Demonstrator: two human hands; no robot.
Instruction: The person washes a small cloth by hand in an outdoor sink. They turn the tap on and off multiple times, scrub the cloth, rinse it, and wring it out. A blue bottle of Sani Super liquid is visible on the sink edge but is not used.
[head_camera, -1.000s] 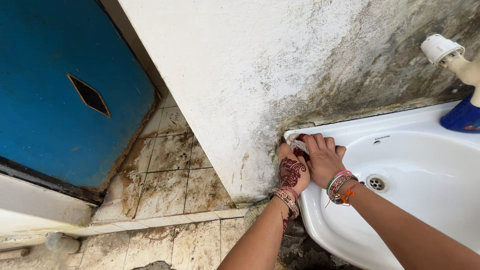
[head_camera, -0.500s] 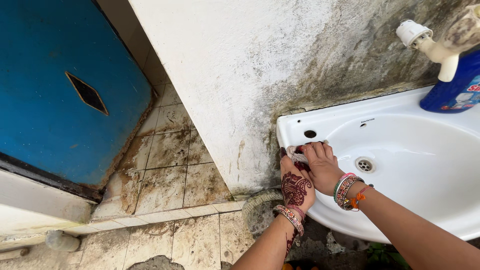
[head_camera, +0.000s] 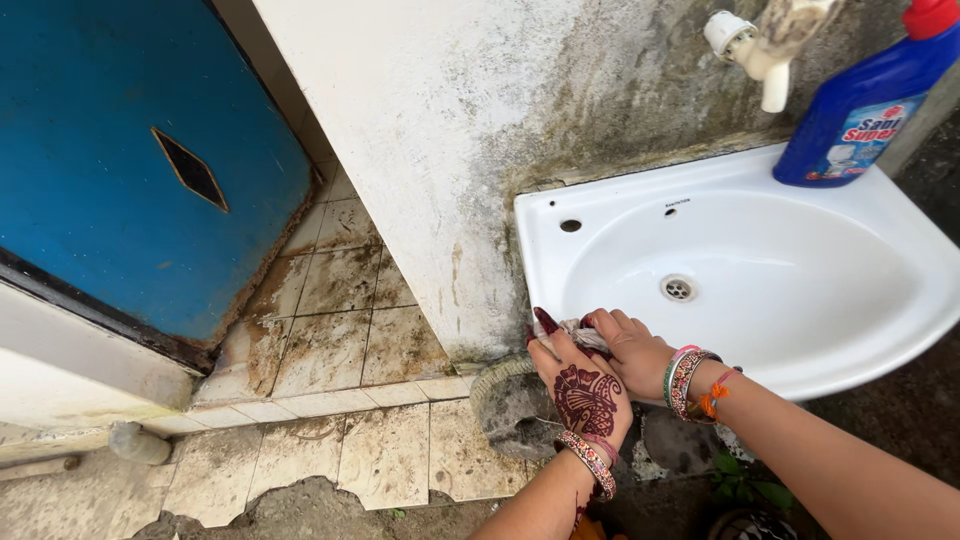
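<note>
Both hands work at the near left rim of the white sink (head_camera: 880, 330): the left hand (head_camera: 588, 395) and the right hand (head_camera: 632, 350) each have their grip clamped on a small pale cloth (head_camera: 580, 333), bunched between them against the rim. A blue bottle (head_camera: 858, 110) stands on the sink's far edge under a tap (head_camera: 760, 50), well apart from the hands. A blue door (head_camera: 120, 160) lies to the left, beyond the stained wall (head_camera: 450, 110).

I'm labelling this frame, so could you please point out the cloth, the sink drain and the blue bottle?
cloth (head_camera: 580, 333), head view, bunched middle between the hands
sink drain (head_camera: 678, 288), head view, metal grate
blue bottle (head_camera: 850, 120), head view, body
</note>
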